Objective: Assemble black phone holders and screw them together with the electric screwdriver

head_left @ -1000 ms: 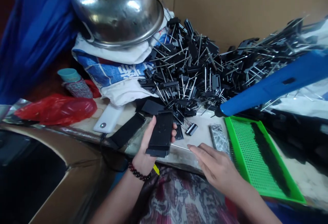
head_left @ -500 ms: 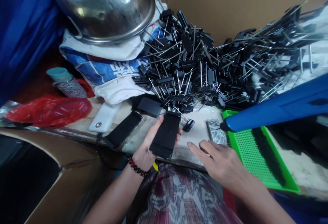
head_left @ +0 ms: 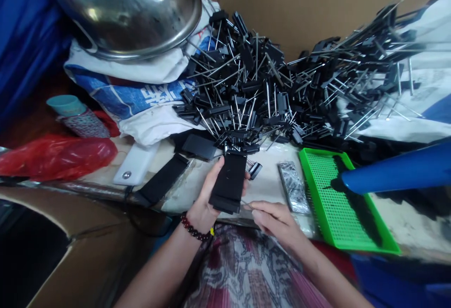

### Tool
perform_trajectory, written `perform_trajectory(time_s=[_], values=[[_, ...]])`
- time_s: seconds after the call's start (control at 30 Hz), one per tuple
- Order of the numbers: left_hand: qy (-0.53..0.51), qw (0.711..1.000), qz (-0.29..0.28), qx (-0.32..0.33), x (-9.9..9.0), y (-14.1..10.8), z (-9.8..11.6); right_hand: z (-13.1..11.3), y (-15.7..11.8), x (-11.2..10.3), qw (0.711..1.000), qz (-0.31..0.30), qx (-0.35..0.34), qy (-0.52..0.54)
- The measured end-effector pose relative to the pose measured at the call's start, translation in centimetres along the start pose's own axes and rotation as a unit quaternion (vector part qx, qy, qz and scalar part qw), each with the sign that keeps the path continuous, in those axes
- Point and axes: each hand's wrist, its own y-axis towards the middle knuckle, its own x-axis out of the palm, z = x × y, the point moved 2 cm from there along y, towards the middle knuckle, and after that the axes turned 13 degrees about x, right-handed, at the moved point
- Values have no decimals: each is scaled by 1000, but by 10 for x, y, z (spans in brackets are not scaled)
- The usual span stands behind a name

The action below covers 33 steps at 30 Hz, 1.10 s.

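My left hand (head_left: pixel 207 190) is closed round a flat black plastic holder (head_left: pixel 229 178), with its lower end toward me. My right hand (head_left: pixel 276 218) pinches a thin metal pin (head_left: pixel 246 204) against the lower right edge of that holder. Just behind it lies a small black clamp piece (head_left: pixel 255 170) with a rod. To the right is a clear packet of small metal pins (head_left: pixel 293 188). Two more black plastic pieces, one long (head_left: pixel 164 178) and one squarish (head_left: pixel 199 147), lie to the left.
A large heap of black clamp pieces with metal rods (head_left: pixel 243 82) fills the back. A blue electric screwdriver (head_left: pixel 394 167) juts in over a green tray (head_left: pixel 317 214) with small dark parts. A white power bank (head_left: pixel 136 164), red plastic bag (head_left: pixel 66 155) and steel bowl (head_left: pixel 130 16) are left.
My right hand has moved from near the packet leftward to the holder and now pinches a thin pin. The view has shifted slightly; the screwdriver now sits over the tray.
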Motion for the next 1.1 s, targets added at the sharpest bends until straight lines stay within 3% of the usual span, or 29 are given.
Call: perform_trajectory(time_s=[0.07, 0.13, 0.23, 0.3, 0.47, 0.57, 0.7, 0.8, 0.87, 0.97, 1.1], values=[[12, 1000, 0, 5, 0, 0, 2, -2, -1, -1, 1000, 1, -12, -19], [30, 999, 2, 16, -1, 0, 3, -12, -3, -5, 985, 41, -78, -146], [46, 999, 11, 24, -3, 1, 4, -28, -7, -12, 910, 109, -187, -354], [42, 999, 12, 18, -2, 2, 4, -33, -7, -14, 894, 117, -208, -380], [9, 1000, 12, 7, 3, 2, 2, -24, 2, -7, 980, 56, -124, -146], [11, 1000, -5, -4, 7, 2, 2, -12, 6, -2, 998, 15, -46, -26], [20, 999, 8, 23, 9, 3, 7, -3, 10, -9, 1000, 3, 2, 5], [14, 996, 19, 89, 7, 4, 12, -3, 13, -23, 995, 101, 22, -1], [-5, 987, 28, 160, 6, 3, 11, -3, 15, -27, 982, 155, 54, 96], [-43, 974, 28, 220, 9, 2, -1, -3, 19, -12, 954, 138, 109, 243], [-69, 969, 15, 235, 13, -3, -17, -3, 29, 14, 932, 109, 133, 318]])
